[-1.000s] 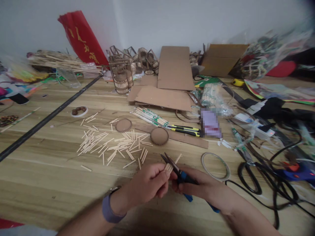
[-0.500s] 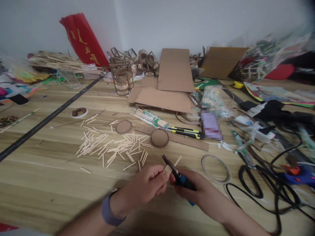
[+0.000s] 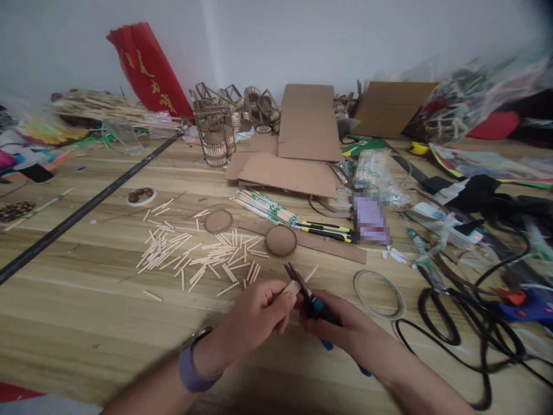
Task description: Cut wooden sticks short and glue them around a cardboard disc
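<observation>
My left hand (image 3: 261,314) is closed around a small bundle of thin wooden sticks (image 3: 292,287), whose ends stick out past the thumb. In my right hand (image 3: 341,323) is a pair of pliers (image 3: 317,306) with blue-and-black handles. Their dark jaws are parted and point up and left, right beside the stick ends. One stick (image 3: 311,273) reaches out to the right behind the jaws. Beyond my hands, many short cut sticks (image 3: 211,253) lie scattered on the wooden table (image 3: 108,340). Two round cardboard discs (image 3: 280,240) with dark rims lie close by.
Right of my hands are a tape roll (image 3: 355,288) and a looped black cable (image 3: 436,323). Farther back lie yellow-black cutters (image 3: 326,229), packaged chopsticks (image 3: 263,206) and cardboard sheets (image 3: 287,173). Small stick-sided baskets (image 3: 215,148) stand along the wall. A black strip (image 3: 90,202) crosses the left.
The handles of the pliers have spread, with one now showing below my right wrist. The jaws have parted slightly at the sticks. My left hand keeps its hold.
</observation>
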{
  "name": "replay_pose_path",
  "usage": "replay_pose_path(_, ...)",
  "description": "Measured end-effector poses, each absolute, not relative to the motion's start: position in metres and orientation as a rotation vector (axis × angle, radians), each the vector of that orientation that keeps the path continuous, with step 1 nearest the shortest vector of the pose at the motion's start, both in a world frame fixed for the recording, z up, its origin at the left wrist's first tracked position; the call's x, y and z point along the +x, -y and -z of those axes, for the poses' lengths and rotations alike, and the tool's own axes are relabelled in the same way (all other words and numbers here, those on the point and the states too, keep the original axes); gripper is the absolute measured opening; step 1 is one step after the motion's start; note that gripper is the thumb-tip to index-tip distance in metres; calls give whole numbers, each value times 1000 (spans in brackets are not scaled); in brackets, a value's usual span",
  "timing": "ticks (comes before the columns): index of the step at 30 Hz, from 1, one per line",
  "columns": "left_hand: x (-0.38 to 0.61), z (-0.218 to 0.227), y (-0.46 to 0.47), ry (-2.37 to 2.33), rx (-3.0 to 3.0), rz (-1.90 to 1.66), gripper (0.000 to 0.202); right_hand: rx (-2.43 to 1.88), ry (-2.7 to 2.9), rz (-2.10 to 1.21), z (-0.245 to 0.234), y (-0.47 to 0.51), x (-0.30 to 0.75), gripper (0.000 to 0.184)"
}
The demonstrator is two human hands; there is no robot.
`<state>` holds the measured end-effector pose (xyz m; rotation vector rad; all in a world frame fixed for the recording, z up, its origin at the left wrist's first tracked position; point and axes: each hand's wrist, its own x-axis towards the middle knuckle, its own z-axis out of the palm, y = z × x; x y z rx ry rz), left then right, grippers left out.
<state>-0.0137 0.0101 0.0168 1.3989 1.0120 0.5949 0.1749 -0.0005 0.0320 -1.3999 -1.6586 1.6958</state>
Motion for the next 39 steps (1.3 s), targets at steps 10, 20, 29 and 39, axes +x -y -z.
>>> replay_pose_path(10,-14,-19,-10,-1053,1430,-573,42,-1474,1812,-1496,-27,2,174,19)
replay_pose_path(20,-15,-18,-8,-1027,1470,-572,43,-1504,1873,-1340,-21,6,169,10)
replay_pose_path(29,-18,-19,-11,-1017,1374,-671,43,-1377,1870,-1507,-21,-4,196,30)
replay_pose_path(39,-13,-13,-6,-1143,1794,-460,33,-1384,2090,-497,-8,-7,197,19)
